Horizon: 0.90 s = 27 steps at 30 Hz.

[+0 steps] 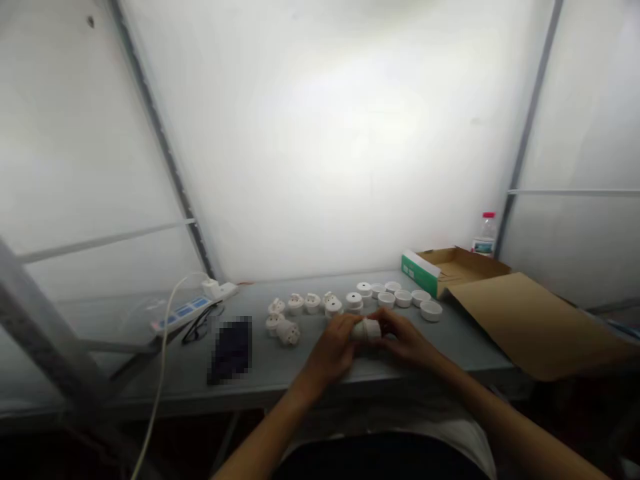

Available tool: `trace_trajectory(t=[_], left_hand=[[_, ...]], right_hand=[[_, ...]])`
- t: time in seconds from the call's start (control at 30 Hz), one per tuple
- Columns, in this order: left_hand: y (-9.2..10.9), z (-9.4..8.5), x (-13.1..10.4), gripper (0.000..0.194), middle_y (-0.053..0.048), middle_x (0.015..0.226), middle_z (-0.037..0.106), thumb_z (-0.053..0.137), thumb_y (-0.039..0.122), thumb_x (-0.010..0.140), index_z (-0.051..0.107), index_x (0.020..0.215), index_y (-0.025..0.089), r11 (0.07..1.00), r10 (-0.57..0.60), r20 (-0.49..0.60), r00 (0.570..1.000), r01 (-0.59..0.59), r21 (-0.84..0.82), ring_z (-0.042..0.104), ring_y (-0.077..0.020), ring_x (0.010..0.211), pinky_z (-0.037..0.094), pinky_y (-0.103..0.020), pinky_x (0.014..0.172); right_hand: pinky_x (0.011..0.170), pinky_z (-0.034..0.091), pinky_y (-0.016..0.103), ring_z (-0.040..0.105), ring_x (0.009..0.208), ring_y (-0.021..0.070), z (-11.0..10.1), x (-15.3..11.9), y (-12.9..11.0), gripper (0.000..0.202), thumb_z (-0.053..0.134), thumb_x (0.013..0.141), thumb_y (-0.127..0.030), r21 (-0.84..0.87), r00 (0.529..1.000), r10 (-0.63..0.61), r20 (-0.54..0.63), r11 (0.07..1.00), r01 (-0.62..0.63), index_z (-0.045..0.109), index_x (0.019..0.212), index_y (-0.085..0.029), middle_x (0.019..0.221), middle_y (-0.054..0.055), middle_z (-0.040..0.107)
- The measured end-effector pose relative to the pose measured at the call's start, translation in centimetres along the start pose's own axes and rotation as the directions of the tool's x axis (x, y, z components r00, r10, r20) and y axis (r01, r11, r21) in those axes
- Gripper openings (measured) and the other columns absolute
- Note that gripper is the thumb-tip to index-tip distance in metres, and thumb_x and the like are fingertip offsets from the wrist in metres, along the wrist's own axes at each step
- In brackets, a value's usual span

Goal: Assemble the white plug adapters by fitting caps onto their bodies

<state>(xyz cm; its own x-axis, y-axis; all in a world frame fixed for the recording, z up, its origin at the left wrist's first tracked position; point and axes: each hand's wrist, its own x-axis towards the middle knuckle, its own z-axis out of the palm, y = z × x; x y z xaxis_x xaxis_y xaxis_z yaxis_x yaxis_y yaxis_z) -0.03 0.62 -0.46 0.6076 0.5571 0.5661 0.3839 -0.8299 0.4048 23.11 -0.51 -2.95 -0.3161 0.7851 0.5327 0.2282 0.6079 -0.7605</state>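
Near the table's front edge, my left hand (334, 348) and my right hand (404, 339) hold a round white part (369, 331) between them, fingers closed round its two sides. Just beyond my hands stand white capped pieces (354, 301), and to their right several shallow white round cups (403, 298) lie with their open sides up. Left of my left hand are several white pieces with small prongs or tabs on top (296, 305); one of them (289, 332) lies tilted on its side.
An open cardboard box (463, 263) with a flap (540, 327) hanging over the table's right edge. A bottle (484, 235) stands behind it. At left are a power strip (187, 312) with a cable, glasses (200, 325) and a dark pixelated object (233, 350) on the table (280, 373).
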Motion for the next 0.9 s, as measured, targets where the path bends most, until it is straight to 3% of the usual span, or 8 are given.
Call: trace_trajectory(t=[0.23, 0.4, 0.53, 0.73, 0.9], left_hand=[[0.1, 0.1, -0.1, 0.051, -0.01, 0.133, 0.065, 0.061, 0.006, 0.089, 0.057, 0.137, 0.024, 1.0, -0.019, -0.021, 1.0, 0.019, -0.024, 0.059, -0.0305, 0.127, 0.047, -0.052, 0.112], [0.1, -0.1, -0.1, 0.047, -0.01, 0.127, 0.068, 0.065, 0.008, 0.088, 0.06, 0.132, 0.023, 0.998, -0.013, -0.05, 0.999, 0.009, -0.069, 0.063, -0.0299, 0.12, 0.051, -0.048, 0.107], [0.4, -0.1, -0.1, 0.047, -0.009, 0.126, 0.069, 0.065, 0.007, 0.087, 0.061, 0.131, 0.023, 0.996, -0.017, -0.088, 0.996, 0.009, -0.085, 0.064, -0.0292, 0.119, 0.051, -0.046, 0.107], [0.5, -0.1, 0.1, 0.043, -0.011, 0.132, 0.07, 0.068, 0.016, 0.091, 0.064, 0.133, 0.023, 0.994, -0.068, -0.055, 0.996, 0.062, -0.094, 0.065, -0.0313, 0.121, 0.052, -0.048, 0.106], [0.7, -0.4, 0.3, 0.035, -0.01, 0.123, 0.075, 0.065, 0.023, 0.095, 0.068, 0.13, 0.021, 0.984, -0.089, -0.029, 0.996, 0.084, -0.158, 0.07, -0.0292, 0.109, 0.055, -0.043, 0.098]], right_hand=[[0.091, 0.058, 0.043, 0.069, 0.102, 0.0266, -0.1, 0.0, 0.0, 0.036, 0.078, 0.089, -0.036, 0.035, 1.0, -0.013, 0.001, 0.999, 0.013, 0.061, 0.119, -0.026, 0.111, 0.006, 0.07], [0.08, 0.058, 0.039, 0.07, 0.086, 0.0247, -0.2, -0.1, -0.9, 0.037, 0.076, 0.092, -0.038, 0.001, 1.0, 0.01, 0.02, 1.0, -0.01, 0.06, 0.123, -0.024, 0.099, 0.005, 0.074], [0.078, 0.057, 0.038, 0.069, 0.084, 0.0244, -0.1, -0.2, -1.1, 0.035, 0.074, 0.094, -0.036, -0.047, 1.0, -0.028, 0.012, 0.998, 0.029, 0.06, 0.124, -0.025, 0.096, 0.004, 0.074], [0.088, 0.058, 0.043, 0.068, 0.105, 0.0265, 0.1, -0.1, -0.4, 0.035, 0.066, 0.092, -0.018, -0.078, 0.993, -0.107, -0.038, 0.991, 0.104, 0.06, 0.124, -0.029, 0.118, 0.007, 0.07], [0.096, 0.057, 0.047, 0.065, 0.117, 0.0276, 0.1, -0.1, -0.4, 0.023, 0.062, 0.096, -0.019, -0.107, 0.976, -0.208, -0.065, 0.974, 0.201, 0.064, 0.117, -0.029, 0.124, 0.009, 0.067]])
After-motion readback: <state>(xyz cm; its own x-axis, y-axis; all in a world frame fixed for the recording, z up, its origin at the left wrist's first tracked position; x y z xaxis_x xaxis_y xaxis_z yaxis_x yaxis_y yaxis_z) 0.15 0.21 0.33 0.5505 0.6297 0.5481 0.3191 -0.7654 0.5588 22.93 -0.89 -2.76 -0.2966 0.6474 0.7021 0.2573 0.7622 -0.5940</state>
